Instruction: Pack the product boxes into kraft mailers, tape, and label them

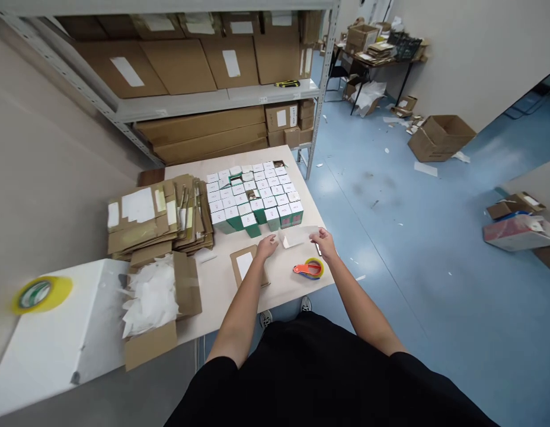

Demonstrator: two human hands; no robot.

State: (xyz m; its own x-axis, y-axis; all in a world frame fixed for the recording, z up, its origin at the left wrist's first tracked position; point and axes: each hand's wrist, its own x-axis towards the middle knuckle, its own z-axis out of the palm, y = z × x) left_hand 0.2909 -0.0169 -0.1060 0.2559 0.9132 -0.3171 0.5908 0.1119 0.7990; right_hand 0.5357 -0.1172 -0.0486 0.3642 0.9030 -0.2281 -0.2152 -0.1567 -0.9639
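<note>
My right hand (325, 243) pinches the right end of a curled white sheet of paper (297, 236) just above the table. At the sheet's left end is my left hand (266, 246), fingers stretched towards it and apparently not gripping it. A thin dark-edged object (318, 249) lies partly hidden under my right hand. Nearer to me rests an orange tape dispenser (308, 270) with a yellow roll. Beneath my left forearm is a flat cardboard piece (237, 268) with a white label. Beyond both hands, rows of small white-and-green boxes (257, 193) stand close together, a few with open tops.
Flattened cardboard (137, 231) is piled at the left of the table (213, 284). In front of it stands an open carton (186, 284) full of white paper scraps. A yellow tape roll (39, 295) sits on a white surface. Shelving (204, 98) with cartons rises behind.
</note>
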